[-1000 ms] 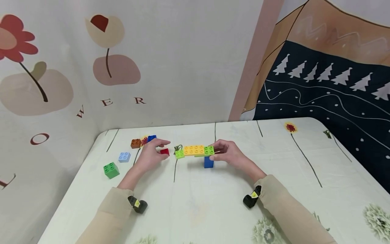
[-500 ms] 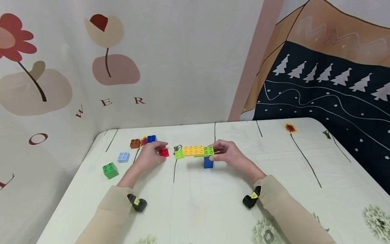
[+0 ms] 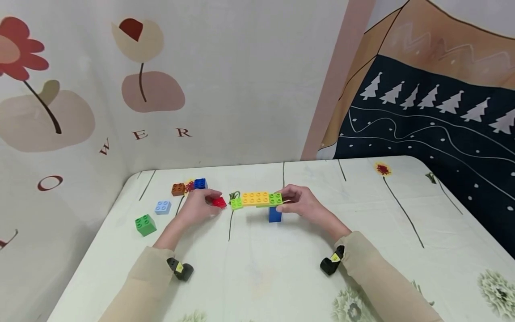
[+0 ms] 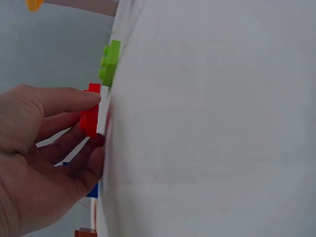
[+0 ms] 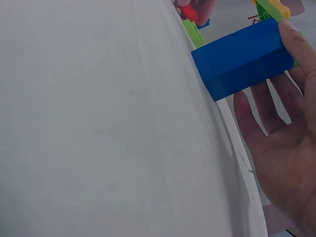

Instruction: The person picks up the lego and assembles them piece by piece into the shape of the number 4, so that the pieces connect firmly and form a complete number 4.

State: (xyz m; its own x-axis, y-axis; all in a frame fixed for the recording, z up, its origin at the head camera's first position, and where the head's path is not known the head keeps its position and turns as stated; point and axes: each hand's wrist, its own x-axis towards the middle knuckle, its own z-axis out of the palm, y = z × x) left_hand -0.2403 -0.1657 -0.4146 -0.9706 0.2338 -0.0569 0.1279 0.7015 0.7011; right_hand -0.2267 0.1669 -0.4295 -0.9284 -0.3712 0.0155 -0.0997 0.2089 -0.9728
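Observation:
My left hand (image 3: 198, 206) pinches a flat red brick (image 3: 219, 202) between thumb and fingers, close over the table; the left wrist view shows the same red brick (image 4: 91, 113) edge-on. My right hand (image 3: 299, 200) grips the top of a small build at its right end. Two stacked blue bricks (image 5: 244, 57) form its upright leg, standing on the cloth. Across the top lie a lime green brick (image 3: 275, 199) and a long yellow brick (image 3: 255, 198), which reaches out leftward. Another lime green brick (image 4: 111, 63) sits low on the table by that end, between the red brick and the leg.
Left of my left hand are a dark blue brick (image 3: 200, 183), a brown brick (image 3: 178, 189), a light blue brick (image 3: 162, 207) and a green brick (image 3: 145, 225). The table (image 3: 257, 277) has a flower-printed white cloth. A printed curtain (image 3: 249, 89) hangs behind its far edge.
My left fingers have closed on the red brick and shifted it slightly right, toward the lime green brick. My right hand and the build have stayed still.

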